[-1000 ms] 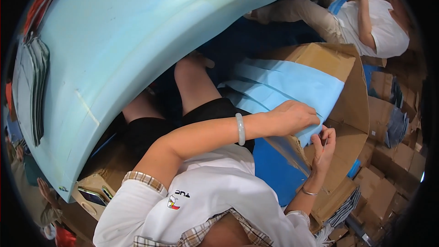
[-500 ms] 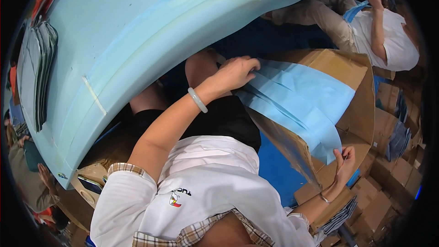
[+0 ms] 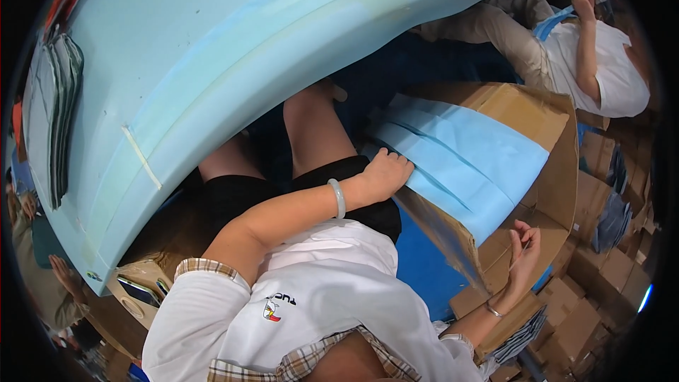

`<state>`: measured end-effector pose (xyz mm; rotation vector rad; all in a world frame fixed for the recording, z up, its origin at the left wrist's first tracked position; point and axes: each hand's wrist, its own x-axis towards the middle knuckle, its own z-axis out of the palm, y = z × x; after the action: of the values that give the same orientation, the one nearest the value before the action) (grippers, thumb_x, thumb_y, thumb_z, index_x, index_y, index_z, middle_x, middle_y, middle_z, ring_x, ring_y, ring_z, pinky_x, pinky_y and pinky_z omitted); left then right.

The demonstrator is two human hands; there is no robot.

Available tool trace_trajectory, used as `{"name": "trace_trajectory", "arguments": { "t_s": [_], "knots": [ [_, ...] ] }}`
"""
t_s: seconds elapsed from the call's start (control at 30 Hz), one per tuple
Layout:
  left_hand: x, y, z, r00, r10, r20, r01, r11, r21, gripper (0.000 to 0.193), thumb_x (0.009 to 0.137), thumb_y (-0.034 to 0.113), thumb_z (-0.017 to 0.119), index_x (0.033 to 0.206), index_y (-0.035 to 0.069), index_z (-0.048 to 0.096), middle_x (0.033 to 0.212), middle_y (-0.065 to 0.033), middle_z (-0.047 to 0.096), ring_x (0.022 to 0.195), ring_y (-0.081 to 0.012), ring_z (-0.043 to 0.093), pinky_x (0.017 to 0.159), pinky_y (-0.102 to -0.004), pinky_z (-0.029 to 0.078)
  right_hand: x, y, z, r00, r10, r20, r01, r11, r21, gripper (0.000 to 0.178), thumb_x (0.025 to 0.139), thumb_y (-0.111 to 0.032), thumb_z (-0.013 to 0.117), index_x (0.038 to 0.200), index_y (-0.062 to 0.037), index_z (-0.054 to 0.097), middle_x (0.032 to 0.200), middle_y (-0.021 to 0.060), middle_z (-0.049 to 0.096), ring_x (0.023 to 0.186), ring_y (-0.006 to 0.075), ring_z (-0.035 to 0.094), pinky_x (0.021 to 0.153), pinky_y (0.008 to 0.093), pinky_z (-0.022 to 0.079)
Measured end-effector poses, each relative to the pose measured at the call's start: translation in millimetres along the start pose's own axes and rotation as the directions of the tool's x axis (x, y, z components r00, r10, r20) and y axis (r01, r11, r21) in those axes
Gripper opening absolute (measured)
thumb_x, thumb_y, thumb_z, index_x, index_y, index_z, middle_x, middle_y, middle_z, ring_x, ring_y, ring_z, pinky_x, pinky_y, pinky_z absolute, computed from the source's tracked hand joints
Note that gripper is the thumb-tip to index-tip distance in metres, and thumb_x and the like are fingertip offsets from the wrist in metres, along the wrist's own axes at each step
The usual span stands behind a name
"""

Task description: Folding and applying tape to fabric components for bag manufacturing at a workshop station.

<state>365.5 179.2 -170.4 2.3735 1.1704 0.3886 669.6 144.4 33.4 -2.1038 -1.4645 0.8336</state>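
Observation:
Pale blue fabric sheets [image 3: 488, 148] lie in an overlapping stack across an open cardboard box [image 3: 555, 177]. At the stack's left edge, beside the box rim, my left hand [image 3: 385, 175] is closed, its curled fingertips on the edge of a sheet; a bangle circles that wrist. My right hand [image 3: 525, 247] hovers over the box's near end, a little off the sheets' near corner. Its fingers are loosely bent and apart, with nothing visible in them.
A large light blue table [image 3: 233, 64] curves across the upper left, with grey folded pieces [image 3: 60, 113] hanging at its far left. A phone [image 3: 139, 290] lies by the table's lower end. At the upper right sits another person [image 3: 598, 64]. Several cardboard boxes [image 3: 566, 304] are stacked at the right.
My left hand has moved nearer along the sheets' left edge. The drooping near corner now lies straighter, and my right hand has come away from it.

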Motion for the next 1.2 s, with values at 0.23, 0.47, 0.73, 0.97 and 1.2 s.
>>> {"name": "trace_trajectory", "arguments": {
  "t_s": [0.23,0.47,0.73,0.97,1.2],
  "knots": [
    [9.1,-1.5,0.8,0.993,-0.04,-0.107,0.037,0.999,-0.027,0.012,0.072,0.01,0.061,0.081,0.006,0.054,0.074,-0.0083,0.057,0.068,-0.0212,0.057,0.062,-0.0326,0.041,2.9,-76.1,42.6,0.934,-0.356,-0.027,0.355,0.934,-0.036,0.027,0.083,0.007,0.061,0.078,-0.0059,0.038,0.109,0.0149,0.06,0.114,0.0254,0.053,0.098,0.035,0.039],
    [27.9,-4.5,-0.7,0.975,-0.081,-0.209,0.067,0.995,-0.074,0.01,0.071,0.011,0.06,0.077,0.006,0.054,0.072,-0.0072,0.056,0.067,-0.0199,0.057,0.06,-0.031,0.044,59.0,-136.6,78.5,0.855,-0.475,0.207,0.508,0.692,-0.513,0.026,0.075,-0.004,0.072,0.084,-0.0008,0.049,0.091,0.013,0.06,0.112,0.0319,0.056,0.09,0.0391,0.044],
    [43.7,-14.0,-1.5,0.964,-0.068,-0.258,0.038,0.992,-0.117,0.009,0.072,0.009,0.058,0.08,0.004,0.055,0.085,-0.009,0.055,0.086,-0.0219,0.056,0.063,-0.0313,0.049,77.7,-126.8,89.0,0.833,-0.387,0.395,0.552,0.537,-0.638,0.035,0.07,-0.011,0.076,0.095,0.0004,0.056,0.071,0.0103,0.05,0.071,0.0291,0.053,0.074,0.0382,0.046],
    [39.0,-28.9,-16.6,0.984,-0.157,-0.089,0.109,0.91,-0.4,0.022,0.072,0.001,0.059,0.093,0.002,0.053,0.094,-0.0151,0.051,0.084,-0.0343,0.058,0.071,-0.0405,0.052,71.1,-129.2,72.5,0.802,-0.593,0.074,0.552,0.688,-0.471,0.025,0.075,0.0,0.071,0.079,0.0001,0.046,0.083,0.0141,0.059,0.091,0.0283,0.063,0.078,0.0355,0.049],
    [23.8,-26.8,-32.2,0.992,-0.123,0.018,0.12,0.911,-0.395,0.034,0.071,0.007,0.069,0.096,0.001,0.046,0.096,-0.0183,0.052,0.081,-0.0386,0.06,0.068,-0.0439,0.051,71.4,-92.3,13.6,0.866,-0.467,-0.182,0.382,0.85,-0.361,0.023,0.082,-0.005,0.066,0.077,0.0011,0.043,0.081,0.0115,0.058,0.102,0.0235,0.062,0.083,0.032,0.046]
  ]
}}
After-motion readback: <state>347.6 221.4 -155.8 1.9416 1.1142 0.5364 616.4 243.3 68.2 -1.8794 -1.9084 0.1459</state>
